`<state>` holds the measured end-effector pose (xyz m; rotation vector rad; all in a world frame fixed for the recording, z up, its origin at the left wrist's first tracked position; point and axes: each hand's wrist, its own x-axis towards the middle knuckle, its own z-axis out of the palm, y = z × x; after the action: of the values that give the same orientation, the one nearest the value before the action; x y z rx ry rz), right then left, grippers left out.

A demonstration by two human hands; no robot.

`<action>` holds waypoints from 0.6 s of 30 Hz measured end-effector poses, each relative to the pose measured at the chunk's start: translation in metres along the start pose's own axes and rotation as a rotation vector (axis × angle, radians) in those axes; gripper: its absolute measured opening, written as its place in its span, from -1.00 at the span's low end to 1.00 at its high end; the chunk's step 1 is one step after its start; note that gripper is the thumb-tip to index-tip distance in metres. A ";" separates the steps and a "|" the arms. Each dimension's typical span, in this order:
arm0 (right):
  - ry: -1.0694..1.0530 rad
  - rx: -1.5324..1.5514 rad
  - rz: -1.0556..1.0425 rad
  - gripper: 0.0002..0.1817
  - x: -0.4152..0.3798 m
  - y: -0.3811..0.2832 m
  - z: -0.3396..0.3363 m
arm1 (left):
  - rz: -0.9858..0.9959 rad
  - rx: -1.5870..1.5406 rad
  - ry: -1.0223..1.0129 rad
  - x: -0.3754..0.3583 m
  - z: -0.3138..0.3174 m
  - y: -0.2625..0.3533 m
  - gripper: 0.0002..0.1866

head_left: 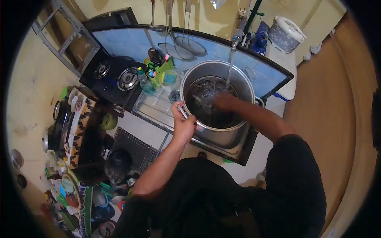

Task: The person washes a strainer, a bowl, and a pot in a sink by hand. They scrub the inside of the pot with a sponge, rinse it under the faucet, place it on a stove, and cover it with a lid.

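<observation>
A large metal pot stands in the sink, tilted slightly in view. Water runs into it from the tap above, and bubbles and dark water fill its inside. My left hand is closed around the pot's handle on the near left side. Inside the pot, my right hand reaches into the water near the stream; its fingers are hidden by the water and blur.
Left of the pot are a green bottle, a tub and a black stove. Strainers hang behind. A rice cooker stands at the back right. Crowded shelves are at the left.
</observation>
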<state>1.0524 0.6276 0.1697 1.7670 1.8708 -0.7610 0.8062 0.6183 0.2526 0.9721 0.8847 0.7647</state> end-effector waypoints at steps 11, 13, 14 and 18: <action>0.134 -0.272 0.137 -0.30 0.016 0.043 0.026 | -0.021 -0.079 -0.022 -0.007 0.003 -0.001 -0.34; -0.181 -0.053 -0.013 -0.35 -0.036 0.002 -0.005 | -0.015 -0.103 -0.013 -0.010 0.007 0.006 -0.33; -0.251 -0.027 -0.038 -0.34 -0.035 -0.006 0.011 | -0.015 -0.116 -0.007 -0.010 0.007 0.008 -0.33; -0.300 0.250 -0.046 -0.29 -0.061 -0.036 0.018 | -0.017 -0.038 -0.015 -0.005 0.003 0.006 -0.33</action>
<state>1.0205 0.5699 0.1998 1.6454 1.6776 -1.2489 0.8052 0.6152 0.2605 0.9352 0.8613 0.7560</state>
